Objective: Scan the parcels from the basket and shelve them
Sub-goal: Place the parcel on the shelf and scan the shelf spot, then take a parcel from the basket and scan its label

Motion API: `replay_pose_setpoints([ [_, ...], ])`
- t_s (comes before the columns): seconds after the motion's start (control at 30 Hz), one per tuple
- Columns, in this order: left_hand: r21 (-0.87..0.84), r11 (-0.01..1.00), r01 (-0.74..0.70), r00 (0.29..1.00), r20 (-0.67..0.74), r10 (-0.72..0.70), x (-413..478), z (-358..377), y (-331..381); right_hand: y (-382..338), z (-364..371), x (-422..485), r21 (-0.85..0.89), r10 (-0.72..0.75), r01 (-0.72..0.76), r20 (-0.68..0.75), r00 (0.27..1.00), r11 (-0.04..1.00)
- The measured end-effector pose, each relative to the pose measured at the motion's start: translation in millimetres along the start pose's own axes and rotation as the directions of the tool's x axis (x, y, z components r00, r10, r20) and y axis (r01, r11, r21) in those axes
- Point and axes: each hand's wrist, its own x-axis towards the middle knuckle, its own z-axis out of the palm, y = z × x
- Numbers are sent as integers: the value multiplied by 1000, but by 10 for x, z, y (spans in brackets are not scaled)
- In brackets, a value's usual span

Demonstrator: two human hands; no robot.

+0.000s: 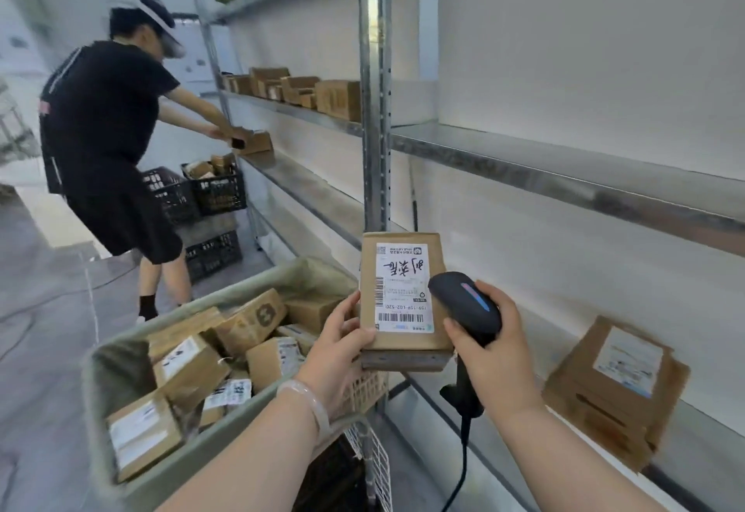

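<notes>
Grey metal shelving rack (564,173), with long bare shelves, fills the right and centre. Grey-green fabric-lined basket (94,390), lower left, holds a loose heap of labelled brown cardboard parcels (189,370). A second person in black clothing (105,116) leans toward the rack's far end, beside black plastic crates (219,189). A stack of flat brown cardboard parcels (617,386) lies on a low shelf at right. The brown cardboard box with a white shipping label (403,290) is held upright above the basket's near right corner, label toward the camera. The left hand (342,358) grips its lower left edge, thumb on the front. The right hand (496,354) is wrapped around a black corded handheld scanner (467,306), its head just beside the label.
</notes>
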Motion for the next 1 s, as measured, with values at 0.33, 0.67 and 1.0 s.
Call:
replay_pose_setpoints([
  [0.33, -74, 986, -149, 940, -319, 118, -265, -357, 67, -137, 265, 23, -66, -75, 101, 317, 945, 993],
  [0.67, 49, 972, -230, 810, -544, 220, -516, -523, 52, -474, 256, -113, -114, -33, 116, 554, 832, 987],
  [1.0, 90, 973, -211, 777, -589, 223, -598, -427, -67, -647, -2, -124, -190, 20, 118, 599, 801, 975],
])
